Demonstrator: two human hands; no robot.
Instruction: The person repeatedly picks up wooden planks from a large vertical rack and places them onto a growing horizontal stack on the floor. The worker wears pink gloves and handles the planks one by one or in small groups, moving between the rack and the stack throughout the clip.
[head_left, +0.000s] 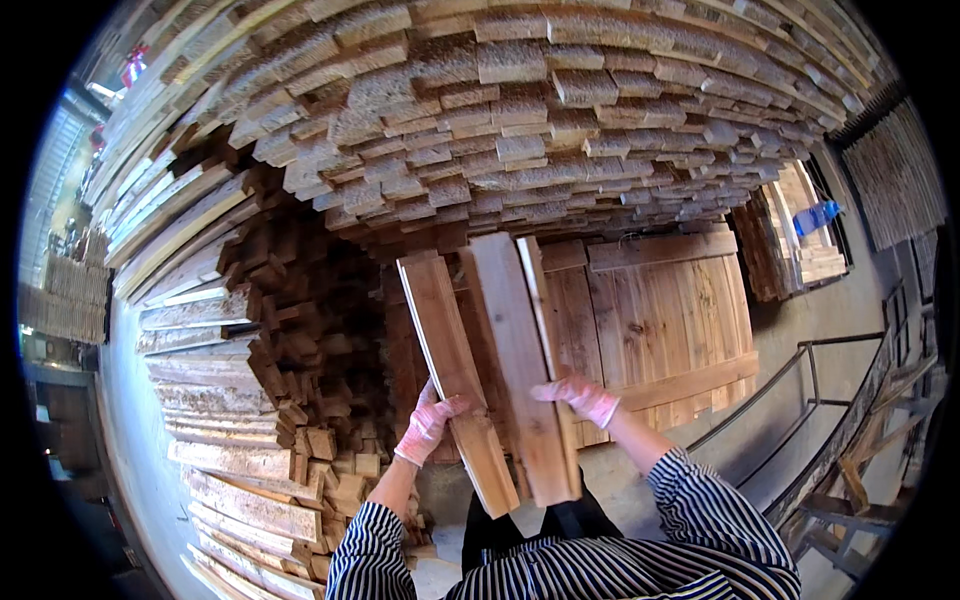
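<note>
Held boards (518, 365) partly hide a wooden panel (670, 315); the lower edge crops the shirt (600, 572).

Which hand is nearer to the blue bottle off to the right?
The right hand: it grips the right-hand boards, below and left of the blue bottle in the picture. The left hand is farther left, holding the left-hand boards.

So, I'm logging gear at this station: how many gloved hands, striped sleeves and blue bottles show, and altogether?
Gloved hands: 2
Striped sleeves: 2
Blue bottle: 1
Total: 5
The held boards overlap too much to count.
</note>
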